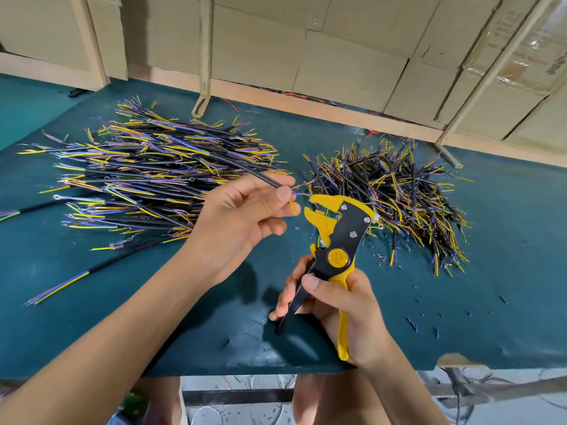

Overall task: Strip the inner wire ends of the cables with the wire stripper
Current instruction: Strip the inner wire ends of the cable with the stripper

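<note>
One camera sits on the person's head, looking forward and steeply down over the green table [92,302]. It is wide-angle and close, with both forearms filling the lower frame and stacked cartons [352,69] rising behind.

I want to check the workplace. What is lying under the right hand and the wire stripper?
Under the right hand and wire stripper lies the green mat, with their dark shadow and small bits of cut insulation nearby. Whatever lies directly beneath the hand is hidden.
</note>
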Available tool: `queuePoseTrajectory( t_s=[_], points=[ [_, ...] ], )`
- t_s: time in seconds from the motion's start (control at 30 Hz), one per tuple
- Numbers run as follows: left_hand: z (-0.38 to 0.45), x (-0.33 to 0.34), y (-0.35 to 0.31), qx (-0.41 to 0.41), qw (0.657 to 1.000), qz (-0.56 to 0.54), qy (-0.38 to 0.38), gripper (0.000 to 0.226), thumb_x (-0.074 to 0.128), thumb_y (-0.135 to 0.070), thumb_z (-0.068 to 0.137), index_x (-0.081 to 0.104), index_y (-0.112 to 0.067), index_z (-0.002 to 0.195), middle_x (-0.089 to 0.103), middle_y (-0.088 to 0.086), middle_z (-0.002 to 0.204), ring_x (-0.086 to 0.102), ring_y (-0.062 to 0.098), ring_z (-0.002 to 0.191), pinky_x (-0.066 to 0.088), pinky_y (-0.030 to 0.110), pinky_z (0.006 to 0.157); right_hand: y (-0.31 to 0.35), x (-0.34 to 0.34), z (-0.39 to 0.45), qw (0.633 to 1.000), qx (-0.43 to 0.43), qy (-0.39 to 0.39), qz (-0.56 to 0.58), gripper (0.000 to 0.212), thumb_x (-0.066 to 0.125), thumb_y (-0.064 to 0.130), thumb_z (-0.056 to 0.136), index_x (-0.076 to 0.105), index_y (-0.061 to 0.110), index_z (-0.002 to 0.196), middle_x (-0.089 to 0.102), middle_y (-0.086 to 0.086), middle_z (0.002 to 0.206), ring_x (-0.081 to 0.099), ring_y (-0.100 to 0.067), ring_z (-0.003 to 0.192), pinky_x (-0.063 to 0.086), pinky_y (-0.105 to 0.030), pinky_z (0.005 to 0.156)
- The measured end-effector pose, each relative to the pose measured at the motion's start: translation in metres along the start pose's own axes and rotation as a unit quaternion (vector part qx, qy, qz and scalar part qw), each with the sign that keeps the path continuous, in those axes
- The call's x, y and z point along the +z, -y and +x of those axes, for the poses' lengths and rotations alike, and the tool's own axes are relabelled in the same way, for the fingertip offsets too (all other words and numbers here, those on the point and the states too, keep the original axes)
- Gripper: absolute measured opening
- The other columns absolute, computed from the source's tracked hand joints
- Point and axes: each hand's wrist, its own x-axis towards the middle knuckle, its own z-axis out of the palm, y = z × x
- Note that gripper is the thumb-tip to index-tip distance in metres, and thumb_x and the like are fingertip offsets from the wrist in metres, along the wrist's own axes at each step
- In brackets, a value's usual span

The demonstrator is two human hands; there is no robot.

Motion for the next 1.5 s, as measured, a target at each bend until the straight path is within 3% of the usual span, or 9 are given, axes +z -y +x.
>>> queuePoseTrajectory(
  t_s=[0.07, 0.27, 0.57, 0.7, 0.83, 1.07, 1.27, 1.5],
  points=[
    [-0.001, 0.0006, -0.0002, -0.008, 1.0, -0.01, 0.005, 0.017, 0.066, -0.01, 0.084, 0.073, -0.007, 0.099, 0.07, 0.003, 0.08, 0.07, 0.015, 0.073, 0.049, 0.023, 0.059, -0.0004, 0.0, 0.0001, 1.0, -0.004, 0.001, 0.0, 0.032, 0.079, 0.026, 0.086, 0.062, 0.004, 0.101, 0.065, -0.021, 0.084, 0.067, -0.041, 0.074, 0.049, -0.065, 0.081],
    [-0.0011, 0.0001, -0.0033, -0.034, 0.998, -0.047, 0.019, 0.016, 0.065, -0.011, 0.085, 0.078, -0.012, 0.094, 0.07, 0.002, 0.08, 0.069, 0.012, 0.071, 0.051, 0.023, 0.061, -0.0009, 0.0012, 0.0002, 1.0, -0.006, 0.002, 0.005, 0.031, 0.08, 0.026, 0.085, 0.063, 0.006, 0.101, 0.065, -0.022, 0.085, 0.067, -0.041, 0.075, 0.055, -0.054, 0.078],
    [-0.0039, 0.0038, 0.0021, -0.028, 0.998, 0.021, 0.043, 0.017, 0.068, -0.01, 0.083, 0.079, -0.011, 0.095, 0.07, 0.006, 0.073, 0.067, 0.015, 0.069, 0.05, 0.023, 0.058, -0.0045, -0.004, 0.0002, 0.999, -0.021, 0.013, -0.023, 0.02, 0.074, 0.025, 0.093, 0.064, 0.008, 0.1, 0.067, -0.018, 0.085, 0.069, -0.04, 0.077, 0.046, -0.076, 0.081],
    [-0.0039, 0.004, 0.0019, -0.026, 0.999, 0.029, 0.034, 0.015, 0.07, -0.01, 0.08, 0.08, -0.01, 0.09, 0.071, 0.006, 0.076, 0.068, 0.016, 0.067, 0.05, 0.023, 0.056, -0.0044, -0.0041, 0.0012, 0.999, -0.019, 0.009, -0.026, 0.021, 0.073, 0.024, 0.094, 0.062, 0.007, 0.098, 0.067, -0.018, 0.084, 0.068, -0.04, 0.075, 0.047, -0.068, 0.079],
    [-0.0031, 0.003, 0.0018, -0.029, 0.999, 0.039, 0.015, 0.016, 0.072, -0.012, 0.076, 0.078, -0.002, 0.087, 0.075, 0.005, 0.082, 0.069, 0.018, 0.065, 0.05, 0.023, 0.054, -0.0024, -0.0036, 0.002, 0.999, -0.015, 0.024, -0.04, 0.015, 0.07, 0.024, 0.096, 0.065, 0.01, 0.094, 0.068, -0.015, 0.081, 0.069, -0.036, 0.075, 0.045, -0.076, 0.077],
    [-0.0019, 0.0002, 0.001, -0.046, 0.998, 0.052, -0.003, 0.015, 0.073, -0.013, 0.074, 0.077, 0.0, 0.081, 0.076, 0.006, 0.085, 0.067, 0.016, 0.061, 0.052, 0.023, 0.054, 0.0007, 0.0006, 0.0042, 0.998, 0.0, 0.003, -0.069, 0.014, 0.068, 0.022, 0.096, 0.064, 0.014, 0.085, 0.068, -0.013, 0.077, 0.069, -0.037, 0.071, 0.048, -0.058, 0.075],
    [-0.002, 0.0008, -0.0003, -0.079, 0.996, 0.032, -0.004, 0.011, 0.074, -0.014, 0.074, 0.078, -0.004, 0.076, 0.07, 0.005, 0.073, 0.061, 0.014, 0.059, 0.052, 0.025, 0.056, -0.0008, 0.0034, 0.0046, 0.996, -0.002, -0.009, -0.086, 0.016, 0.063, 0.021, 0.094, 0.065, 0.017, 0.079, 0.068, -0.012, 0.072, 0.068, -0.034, 0.066, 0.04, -0.079, 0.069],
    [-0.0018, 0.0033, -0.0011, -0.117, 0.993, -0.003, 0.003, 0.009, 0.075, -0.018, 0.072, 0.077, -0.01, 0.07, 0.067, 0.004, 0.07, 0.059, 0.012, 0.057, 0.052, 0.026, 0.058, -0.0006, 0.0045, 0.0031, 0.997, -0.01, -0.009, -0.082, 0.016, 0.062, 0.019, 0.094, 0.065, 0.017, 0.078, 0.067, -0.013, 0.071, 0.068, -0.035, 0.065, 0.045, -0.06, 0.067]
  ],
)
